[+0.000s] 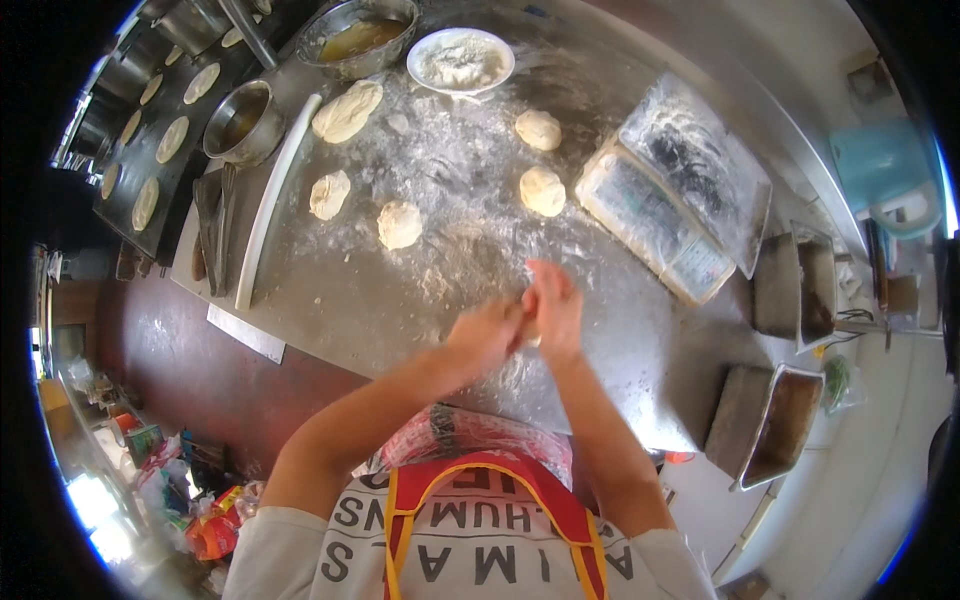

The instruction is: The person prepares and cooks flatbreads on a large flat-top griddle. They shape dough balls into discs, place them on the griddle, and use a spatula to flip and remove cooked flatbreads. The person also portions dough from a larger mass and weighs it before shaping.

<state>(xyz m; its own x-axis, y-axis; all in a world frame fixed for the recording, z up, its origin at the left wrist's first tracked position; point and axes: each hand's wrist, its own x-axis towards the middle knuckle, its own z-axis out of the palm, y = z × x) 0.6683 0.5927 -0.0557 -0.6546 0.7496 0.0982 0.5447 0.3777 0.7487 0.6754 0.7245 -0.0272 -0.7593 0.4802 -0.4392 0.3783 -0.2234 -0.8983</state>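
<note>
Near the front of the floured steel worktable (pixel 330 262), my left hand (pixel 487 330) and my right hand (pixel 556 307) come together, both blurred. Pale dough (pixel 534 339) shows a little between and under them; most of it is hidden by the fingers. Two dough balls (pixel 542 191) (pixel 538 130) lie beyond my right hand. Farther left are another dough ball (pixel 400 225), a smaller dough lump (pixel 330 195) and a longer dough piece (pixel 348 111). A white bowl of flour (pixel 460 61) stands at the back.
Metal bowls (pixel 358 37) (pixel 244 122) with liquid stand back left, near a white rod (pixel 277 202) and tongs (pixel 225 225). Flat dough pieces (pixel 172 140) lie on a dark surface. At right are a floured plastic container (pixel 652 217), its neighbouring tray (pixel 686 157) and metal bins (pixel 780 427).
</note>
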